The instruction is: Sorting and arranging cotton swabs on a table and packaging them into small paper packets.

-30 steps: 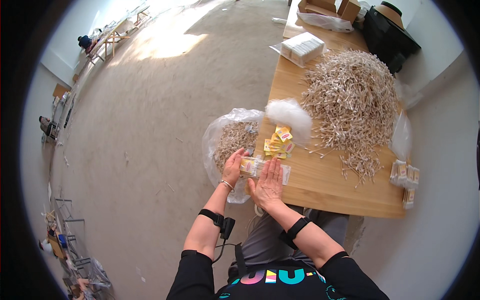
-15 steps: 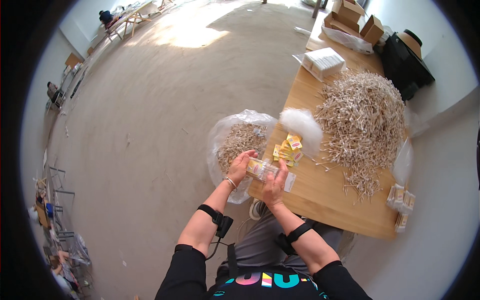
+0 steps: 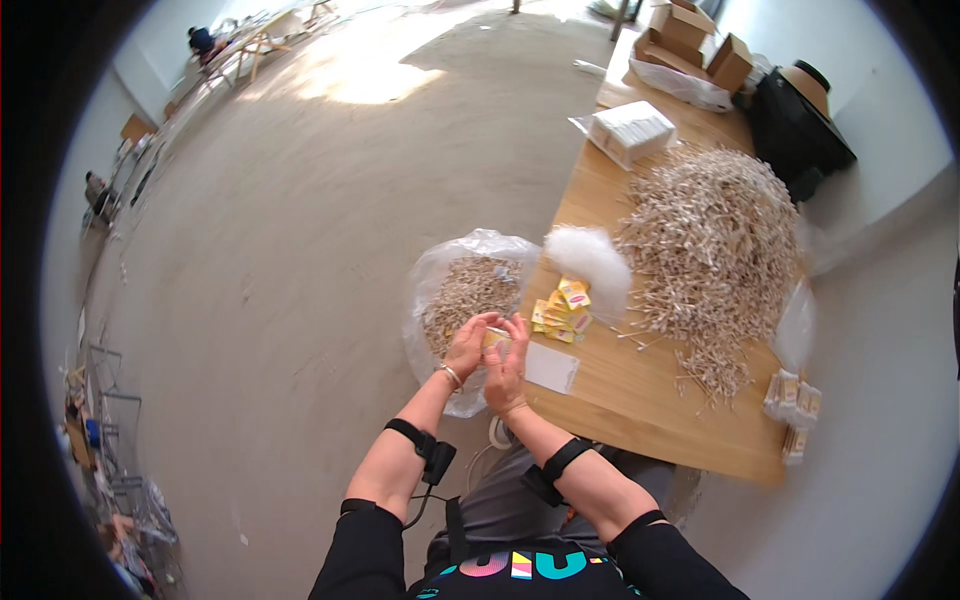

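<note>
Both my hands come together over the near left corner of the table, closed around a small clear pack of cotton swabs (image 3: pixel 496 341) with a yellow card in it. My left hand (image 3: pixel 465 346) grips its left side and my right hand (image 3: pixel 508 370) presses against the right; fingers cover most of the pack. Just right of them lies a white rectangular sheet (image 3: pixel 551 367), and beyond it a small heap of yellow cards (image 3: pixel 562 312). Behind those is a stack of clear plastic bags (image 3: pixel 590 262). A large clear bag (image 3: pixel 415 300) of loose cotton swabs stands below the table edge, partly behind my hands.
A big pile of loose cotton swabs (image 3: pixel 712 240) covers the middle of the wooden table (image 3: pixel 650 415). Several filled packs (image 3: pixel 793 402) lie at its right edge. Farther back are a wrapped white stack (image 3: pixel 632 130), open cardboard boxes (image 3: pixel 690 45) and a black bin (image 3: pixel 795 130).
My hands have moved left with the pack, off the white sheet, and closed more tightly around it. The pack is now mostly hidden. The whole view has shifted slightly.
</note>
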Demonstrator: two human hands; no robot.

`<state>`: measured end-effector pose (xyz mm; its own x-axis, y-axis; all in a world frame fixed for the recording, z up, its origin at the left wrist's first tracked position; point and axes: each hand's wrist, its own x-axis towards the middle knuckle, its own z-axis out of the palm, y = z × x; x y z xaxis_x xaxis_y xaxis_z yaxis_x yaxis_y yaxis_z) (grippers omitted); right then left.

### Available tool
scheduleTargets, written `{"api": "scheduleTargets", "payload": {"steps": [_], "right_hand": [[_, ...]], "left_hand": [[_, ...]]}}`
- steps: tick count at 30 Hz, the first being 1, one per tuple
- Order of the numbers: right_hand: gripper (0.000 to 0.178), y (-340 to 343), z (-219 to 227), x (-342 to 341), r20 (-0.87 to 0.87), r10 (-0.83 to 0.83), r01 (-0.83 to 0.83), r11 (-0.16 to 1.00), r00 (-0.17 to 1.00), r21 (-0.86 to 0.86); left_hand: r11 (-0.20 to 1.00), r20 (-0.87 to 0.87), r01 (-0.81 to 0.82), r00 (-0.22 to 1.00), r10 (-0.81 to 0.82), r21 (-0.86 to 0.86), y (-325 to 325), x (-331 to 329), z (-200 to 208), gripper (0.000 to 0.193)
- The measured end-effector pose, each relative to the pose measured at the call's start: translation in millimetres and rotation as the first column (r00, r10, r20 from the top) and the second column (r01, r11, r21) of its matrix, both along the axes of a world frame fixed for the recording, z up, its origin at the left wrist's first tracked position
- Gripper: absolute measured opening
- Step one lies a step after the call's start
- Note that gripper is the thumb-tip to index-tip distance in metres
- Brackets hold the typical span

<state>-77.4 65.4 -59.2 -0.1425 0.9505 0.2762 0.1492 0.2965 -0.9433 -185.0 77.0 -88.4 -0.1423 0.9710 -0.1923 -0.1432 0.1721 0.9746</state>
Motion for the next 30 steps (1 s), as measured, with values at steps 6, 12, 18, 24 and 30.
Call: {"api": "scheduleTargets", "payload": {"steps": [6,12,18,24,30], "right_hand": [[0.050,16,4,41,0.259,-0.153,0.093,0.969,0.954,0.230],[0.036,65,4,165,0.690,-0.454,0.319,0.890,0.564,0.324],[0.021,31,-8,197,0.609,-0.360,0.183,0.924,0.707,0.335],[0.016,5,-11,240,0.525,-0.275,0.145,0.950,0.806,0.275],[0.027,9,0,284,0.513,-0.593,0.475,0.805,0.621,0.355]], "left_hand": [[0.992,0.042,-0.119,0.992,0.120,-0.031,-6,-17,-30,0.042],[0.855,-0.549,-0.414,0.656,0.517,0.311,-9,7,11,0.034],[0.905,-0.683,0.090,0.687,0.246,0.416,-25,90,49,0.040],[0.783,-0.800,0.531,0.596,-0.075,0.323,-26,189,43,0.052],[0.770,-0.857,0.579,0.509,-0.083,0.269,-13,227,33,0.057]]}}
